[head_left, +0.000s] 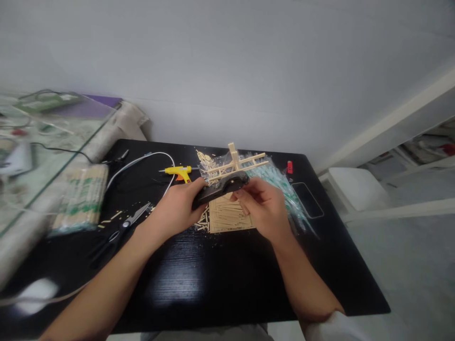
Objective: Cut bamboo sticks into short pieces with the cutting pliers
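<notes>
My left hand (179, 203) is closed around the left end of a long dark piece (220, 186) with a curved cutout, its kind unclear. My right hand (266, 203) has bent fingers at the piece's right end. Something small and light may be between its thumb and fingers, too blurred to name. Just beyond the dark piece, a light wooden stick frame (234, 161) shows, with crossing sticks and one thick upright post; whether the two are joined I cannot tell. Below the hands lies a flat mat of wooden sticks (229, 218), partly covered by the right hand.
A yellow glue gun (179, 171) lies behind my left hand, its cord curving left. Scissors (122, 229) and packaged sticks (83, 196) lie left. Cut bits (206, 161), clear-green plastic bags (280, 182), a phone (307, 200) and a red item (290, 167) are on the black table (227, 284).
</notes>
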`<state>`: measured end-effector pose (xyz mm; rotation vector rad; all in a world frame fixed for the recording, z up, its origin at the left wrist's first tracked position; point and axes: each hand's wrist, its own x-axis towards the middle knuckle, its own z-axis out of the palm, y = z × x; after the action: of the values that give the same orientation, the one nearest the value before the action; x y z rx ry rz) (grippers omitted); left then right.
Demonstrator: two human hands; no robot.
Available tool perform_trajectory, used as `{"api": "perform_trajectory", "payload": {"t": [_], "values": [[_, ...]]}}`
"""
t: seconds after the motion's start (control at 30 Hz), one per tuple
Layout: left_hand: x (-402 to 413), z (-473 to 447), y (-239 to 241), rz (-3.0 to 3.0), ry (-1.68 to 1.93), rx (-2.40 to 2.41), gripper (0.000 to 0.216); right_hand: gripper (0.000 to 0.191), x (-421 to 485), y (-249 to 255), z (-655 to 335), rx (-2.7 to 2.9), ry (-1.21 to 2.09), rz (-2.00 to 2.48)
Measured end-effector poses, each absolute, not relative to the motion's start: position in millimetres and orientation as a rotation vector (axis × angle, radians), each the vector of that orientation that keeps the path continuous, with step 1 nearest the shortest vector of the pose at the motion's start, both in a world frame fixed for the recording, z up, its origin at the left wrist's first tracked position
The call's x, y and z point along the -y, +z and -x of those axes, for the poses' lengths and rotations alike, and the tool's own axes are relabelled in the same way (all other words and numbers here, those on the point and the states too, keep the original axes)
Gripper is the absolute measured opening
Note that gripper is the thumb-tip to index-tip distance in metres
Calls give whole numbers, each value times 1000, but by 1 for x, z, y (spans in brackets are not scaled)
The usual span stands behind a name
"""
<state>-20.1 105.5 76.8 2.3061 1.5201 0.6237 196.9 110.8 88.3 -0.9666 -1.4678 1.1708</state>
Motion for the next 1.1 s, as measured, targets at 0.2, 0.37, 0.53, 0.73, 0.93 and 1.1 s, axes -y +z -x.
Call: {"api": "perform_trajectory", "payload": {"t": [0.2, 0.37, 0.53, 0.73, 0.93, 1.1], "values": [[-105, 23, 77, -2314, 628, -1504, 7, 16, -111, 85, -199, 1457, 1261, 886], [-105, 24, 75, -2316, 633, -1492, 11, 17, -112, 84, -202, 1451, 1313, 859], [-106, 24, 74, -2313, 627, -1482, 17, 20, -115, 83, -203, 1436, 1395, 818], [-107, 27, 74, -2334, 649, -1456, 24, 27, -117, 83, -203, 1390, 1582, 758], [-106, 28, 75, -2359, 640, -1442, 21, 25, -121, 77, -204, 1356, 1695, 697], [-107, 26, 74, -2352, 591, -1480, 12, 25, -121, 77, -203, 1363, 1664, 724]]}}
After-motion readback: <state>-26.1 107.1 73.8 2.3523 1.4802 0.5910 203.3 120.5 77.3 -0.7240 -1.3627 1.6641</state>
